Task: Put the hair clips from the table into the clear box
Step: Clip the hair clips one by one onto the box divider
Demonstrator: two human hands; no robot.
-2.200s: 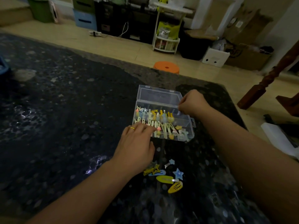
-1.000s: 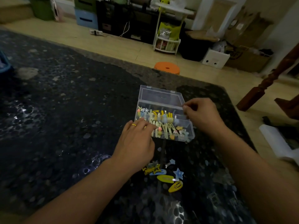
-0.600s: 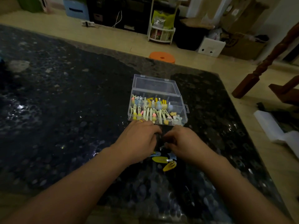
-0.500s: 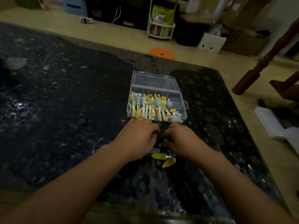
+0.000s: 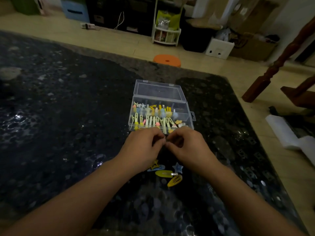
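The clear box (image 5: 185, 114) stands open on the dark speckled table (image 5: 68, 116), lid tipped back, with several pastel hair clips inside. My left hand (image 5: 142, 149) and my right hand (image 5: 187, 147) meet just in front of the box, fingertips pinched together on one small hair clip (image 5: 165, 139), of which only a metal glint shows. Loose clips lie on the table below my hands: a blue star clip (image 5: 177, 167), a yellow oval clip (image 5: 164, 173), a yellow snap clip (image 5: 174, 181) and a yellow star clip (image 5: 156, 163) partly hidden by my left hand.
The table's right edge runs close beside the box, with tiled floor beyond. An orange stool (image 5: 167, 60) sits past the far edge. A wooden post (image 5: 276, 65) and white wrapping (image 5: 289, 135) lie to the right.
My right hand left the box lid and came down to the loose clips beside my left hand. Both hands then rose slightly with a small clip pinched between them.
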